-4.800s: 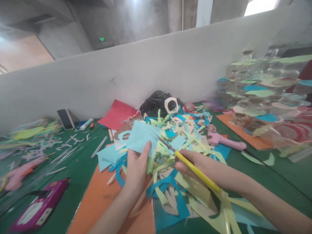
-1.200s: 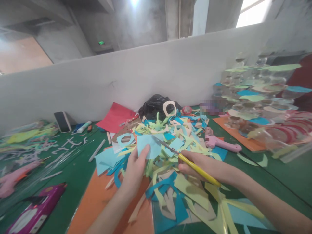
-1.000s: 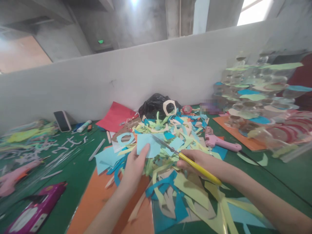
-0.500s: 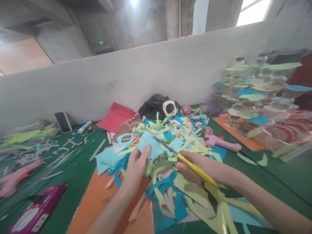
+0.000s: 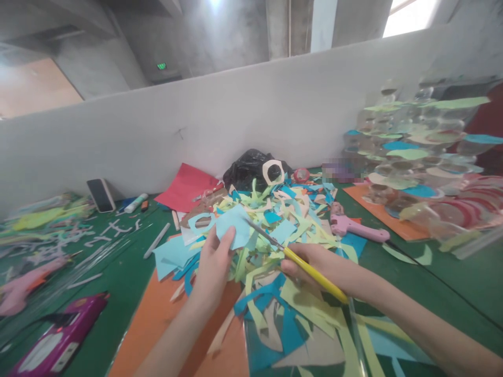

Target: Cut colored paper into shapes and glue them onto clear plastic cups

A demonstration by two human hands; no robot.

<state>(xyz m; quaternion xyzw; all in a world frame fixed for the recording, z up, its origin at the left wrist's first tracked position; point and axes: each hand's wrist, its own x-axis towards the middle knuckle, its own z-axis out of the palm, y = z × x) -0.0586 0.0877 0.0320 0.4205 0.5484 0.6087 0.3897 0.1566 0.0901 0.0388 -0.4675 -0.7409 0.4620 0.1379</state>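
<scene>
Pinched between the thumb and fingers of my left hand (image 5: 215, 262) is a light blue piece of paper (image 5: 236, 222), held up over the scraps. My right hand (image 5: 314, 264) grips a pair of scissors (image 5: 310, 269) with yellow handles. Their metal blades point up and left, with the tips close to the paper's right edge; whether they touch it I cannot tell. Beneath both hands spreads a heap of cut paper scraps (image 5: 271, 262) in green, blue and cream. More light blue sheets (image 5: 175, 254) lie left of my left hand.
A pink glue gun (image 5: 361, 230) with a black cord lies at the right. Behind it stands a tiered structure of clear cups and paper (image 5: 420, 152). An orange sheet (image 5: 157, 324), a magenta case (image 5: 63, 335), a phone (image 5: 100, 195) and a black plastic bag (image 5: 247, 170) surround the heap.
My left hand has shifted slightly left with the light blue paper, which now sits off the blades. The scissors stay in nearly the same place.
</scene>
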